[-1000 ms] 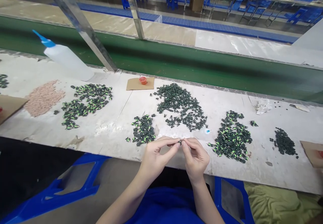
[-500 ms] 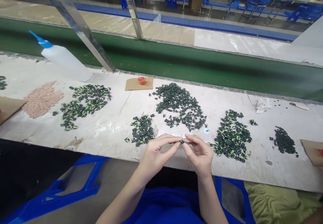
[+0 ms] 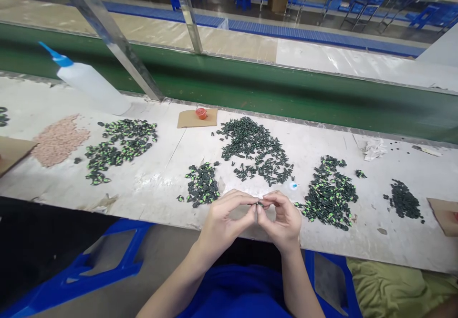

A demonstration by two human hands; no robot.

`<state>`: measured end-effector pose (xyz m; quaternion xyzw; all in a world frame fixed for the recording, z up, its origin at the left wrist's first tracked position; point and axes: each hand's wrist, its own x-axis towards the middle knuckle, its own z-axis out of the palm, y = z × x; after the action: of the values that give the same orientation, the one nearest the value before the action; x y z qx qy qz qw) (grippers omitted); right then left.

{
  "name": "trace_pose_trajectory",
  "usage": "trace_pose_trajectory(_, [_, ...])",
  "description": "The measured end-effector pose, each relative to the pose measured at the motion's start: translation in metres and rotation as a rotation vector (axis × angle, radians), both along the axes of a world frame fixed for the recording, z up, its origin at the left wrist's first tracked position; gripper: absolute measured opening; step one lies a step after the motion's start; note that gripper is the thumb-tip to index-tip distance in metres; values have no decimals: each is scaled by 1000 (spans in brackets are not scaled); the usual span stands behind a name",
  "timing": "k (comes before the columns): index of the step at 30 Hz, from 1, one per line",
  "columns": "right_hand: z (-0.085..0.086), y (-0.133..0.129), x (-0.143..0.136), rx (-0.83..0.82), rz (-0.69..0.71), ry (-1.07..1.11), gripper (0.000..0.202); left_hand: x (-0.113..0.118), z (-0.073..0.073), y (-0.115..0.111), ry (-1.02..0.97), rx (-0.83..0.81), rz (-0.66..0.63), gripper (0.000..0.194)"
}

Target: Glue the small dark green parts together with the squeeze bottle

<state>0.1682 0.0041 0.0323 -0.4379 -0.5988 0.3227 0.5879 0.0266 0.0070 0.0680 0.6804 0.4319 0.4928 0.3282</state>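
Note:
My left hand (image 3: 225, 217) and my right hand (image 3: 282, 220) meet over the near edge of the white workbench (image 3: 157, 179). Their fingertips pinch one small dark part (image 3: 258, 205) between them. Just left of my hands lies a small pile of dark parts with green marks (image 3: 202, 184). Behind them spreads a large heap of plain dark parts (image 3: 255, 151). To the right sits another green-marked pile (image 3: 331, 194), with a tiny blue-white cap (image 3: 293, 185) near it.
A white squeeze bottle with a blue nozzle (image 3: 88, 81) leans at the back left. A pink granule heap (image 3: 59, 139), a further green-marked pile (image 3: 119, 143), an orange cup on cardboard (image 3: 201, 113), a dark pile (image 3: 404, 201) and a green conveyor (image 3: 286, 93) surround the area.
My hands have drawn closer together, fingertips pressed tightly on the small part. They sit slightly lower and nearer the bench edge than before.

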Motion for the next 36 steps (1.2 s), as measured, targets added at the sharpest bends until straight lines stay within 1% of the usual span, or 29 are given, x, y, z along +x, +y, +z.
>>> trace_pose_trajectory(3, [-6,0,-4,-80,-36,121,20,2,-1,0,48,67,2,14])
trace_pose_trajectory(7, [-6,-1,-8,-208,-84,258,20,3,-8,-1,101,91,-10,19])
trace_pose_trajectory(12, [-4,-2,-5,-339,-16,386,21,-2,-12,1,101,111,-49,22])
trace_pose_trajectory(17, [-4,-2,-2,-418,53,400,24,-7,-12,5,143,95,-95,24])
trace_pose_trajectory(24, [-7,-2,-4,-472,67,317,18,-16,-19,6,237,111,-150,32])
trace_pose_trajectory(26, [-11,-8,-3,-478,51,280,16,-16,-24,7,255,87,-198,34])
trace_pose_trajectory(28, [-17,-16,0,-476,1,213,13,-12,-29,7,297,38,-268,36])
trace_pose_trajectory(31, [-25,-32,11,-444,-81,16,10,-5,-35,5,393,-64,-387,33])
trace_pose_trajectory(32, [-26,-36,17,-412,-116,-80,10,-4,-37,4,418,-85,-401,30])
trace_pose_trajectory(33, [-27,-39,24,-364,-162,-186,10,-4,-38,4,438,-92,-391,29])
trace_pose_trajectory(34, [-27,-41,31,-308,-219,-295,9,-7,-40,4,457,-87,-352,28])
trace_pose_trajectory(36, [-26,-41,47,-188,-374,-481,10,-18,-42,5,508,-57,-201,25])
